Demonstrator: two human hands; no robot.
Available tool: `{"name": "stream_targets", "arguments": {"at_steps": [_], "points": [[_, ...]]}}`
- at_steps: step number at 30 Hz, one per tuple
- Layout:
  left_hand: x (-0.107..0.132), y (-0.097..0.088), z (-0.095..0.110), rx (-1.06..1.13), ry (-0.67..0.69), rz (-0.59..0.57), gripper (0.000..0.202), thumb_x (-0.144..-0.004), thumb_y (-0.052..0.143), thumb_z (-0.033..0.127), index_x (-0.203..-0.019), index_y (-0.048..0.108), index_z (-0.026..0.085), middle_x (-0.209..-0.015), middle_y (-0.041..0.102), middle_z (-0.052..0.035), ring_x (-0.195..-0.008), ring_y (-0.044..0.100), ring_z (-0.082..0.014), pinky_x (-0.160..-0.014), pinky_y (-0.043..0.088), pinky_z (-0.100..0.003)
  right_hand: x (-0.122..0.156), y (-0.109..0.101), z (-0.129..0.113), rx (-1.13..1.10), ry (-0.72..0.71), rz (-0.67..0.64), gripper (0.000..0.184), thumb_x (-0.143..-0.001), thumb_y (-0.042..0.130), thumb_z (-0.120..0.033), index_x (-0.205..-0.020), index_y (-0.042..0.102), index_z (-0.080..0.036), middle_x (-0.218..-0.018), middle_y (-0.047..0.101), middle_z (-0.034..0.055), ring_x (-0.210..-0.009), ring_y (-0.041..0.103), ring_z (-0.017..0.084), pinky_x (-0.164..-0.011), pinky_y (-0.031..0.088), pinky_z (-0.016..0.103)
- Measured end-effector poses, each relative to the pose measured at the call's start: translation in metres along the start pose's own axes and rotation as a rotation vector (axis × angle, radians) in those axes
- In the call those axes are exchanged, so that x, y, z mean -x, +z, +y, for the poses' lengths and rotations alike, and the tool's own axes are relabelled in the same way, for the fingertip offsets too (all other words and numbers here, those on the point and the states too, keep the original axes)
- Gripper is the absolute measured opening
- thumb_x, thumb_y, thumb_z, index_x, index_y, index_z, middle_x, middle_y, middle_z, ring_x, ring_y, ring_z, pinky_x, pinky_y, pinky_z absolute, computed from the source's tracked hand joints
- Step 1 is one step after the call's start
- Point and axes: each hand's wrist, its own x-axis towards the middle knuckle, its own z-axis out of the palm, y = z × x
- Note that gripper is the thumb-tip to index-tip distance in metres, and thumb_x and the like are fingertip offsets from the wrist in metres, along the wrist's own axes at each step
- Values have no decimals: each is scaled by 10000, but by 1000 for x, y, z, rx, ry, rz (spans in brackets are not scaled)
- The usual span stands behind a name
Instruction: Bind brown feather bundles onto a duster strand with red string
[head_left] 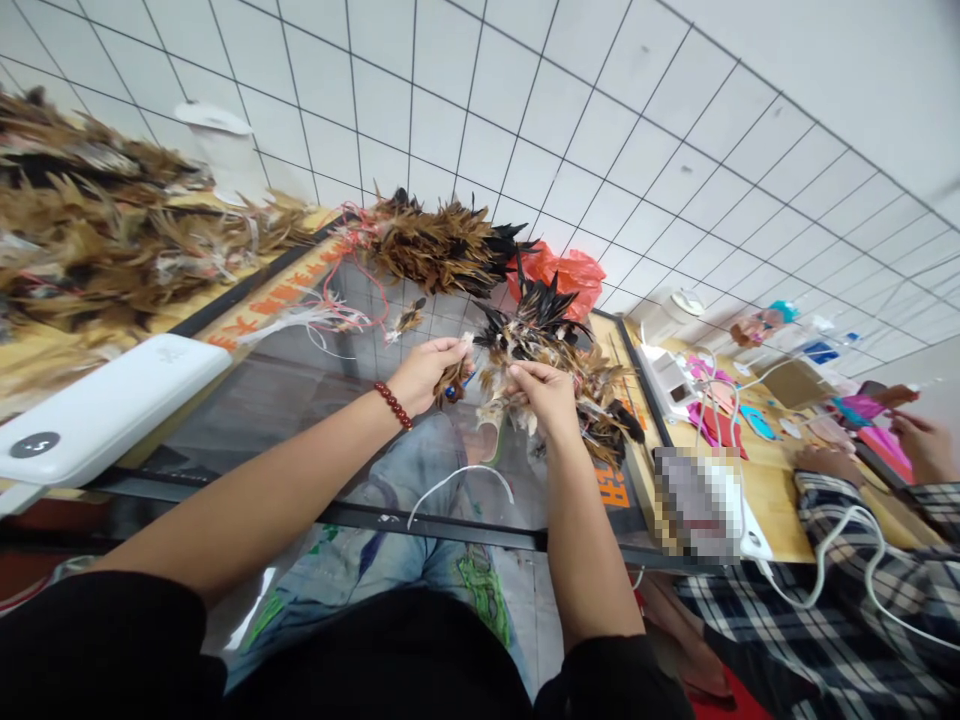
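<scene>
My left hand [433,374], with a red bead bracelet [393,405] on its wrist, pinches a small bunch of brown feathers [452,386]. A bit of blue shows beside those feathers. My right hand [546,393] is closed, thumb against forefinger, at the near edge of a loose heap of black, brown and white feathers [600,385]. Whatever sits between its fingertips is too small to make out. Both hands are above a glass tabletop [300,400]. A single small feather tuft [406,320] lies beyond my left hand.
A long feather bundle [442,245] and a red plastic bag [574,275] lie along the back. White strings [315,318] are at left, near a white power bank [112,405]. More feathers [112,240] cover the left table. At right, a person in a plaid sleeve [840,515] works.
</scene>
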Motion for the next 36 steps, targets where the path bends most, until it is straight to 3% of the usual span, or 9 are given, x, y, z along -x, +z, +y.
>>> {"name": "stream_targets", "arguments": {"at_steps": [4,7,10,12,15,22,25,30,36], "points": [[0,-1,-1,25,-5,-12,93,-838,609,133,-756,591,94,-600,625,-49,-504,609,-118,-465,489,-194,0,7,0,-145,-151,165,239,-659,733,-351,-799,712,-159,-686,699,27,-641,651,157,-635,549,305],[2,-1,-2,42,-70,-58,88,-827,620,119,-748,597,86,-638,650,-75,-527,624,-118,-507,517,-203,7,15,-1,-42,-415,193,157,-758,677,-321,-828,709,-184,-891,725,62,-884,681,192,-863,547,377],[2,-2,-4,75,-157,-142,63,-798,648,114,-758,610,84,-649,653,-80,-526,624,-126,-495,513,-205,19,22,1,223,-712,30,136,-848,594,-258,-891,720,-231,-1048,712,64,-1030,651,187,-980,502,381],[2,-3,-4,115,-179,-200,74,-771,674,112,-735,613,92,-603,624,-52,-497,602,-119,-467,494,-196,25,26,4,376,-807,-120,189,-877,544,-224,-935,721,-259,-1103,702,54,-1056,646,179,-989,505,371],[1,-4,-4,157,-192,-263,100,-748,704,122,-702,619,97,-599,608,-37,-503,587,-107,-474,488,-187,27,28,9,517,-854,-239,243,-886,501,-197,-960,720,-272,-1132,696,46,-1087,637,175,-1012,499,371],[5,-3,-2,147,-221,-323,129,-759,713,166,-703,622,92,-614,597,-35,-523,570,-98,-495,486,-189,28,27,7,503,-932,-285,246,-880,506,-157,-961,712,-263,-1091,700,51,-1051,643,174,-1002,496,367],[5,-2,-1,147,-167,-303,152,-757,718,177,-716,591,104,-607,588,-20,-493,551,-88,-457,451,-173,31,27,0,444,-877,-233,169,-845,601,-230,-973,709,-255,-1138,664,69,-1017,641,193,-946,515,365],[4,-1,-3,63,-35,-300,237,-743,743,223,-689,535,123,-556,516,20,-558,593,-100,-561,497,-184,20,23,0,282,-520,94,245,-849,586,-360,-1006,692,-205,-1078,651,94,-884,633,179,-814,532,336],[4,-3,-7,-89,-52,-340,264,-696,779,259,-630,576,105,-540,536,-4,-539,572,-97,-525,469,-177,10,25,6,14,-239,-150,290,-767,655,-408,-971,700,-207,-929,701,38,-771,629,154,-736,527,300]]}}
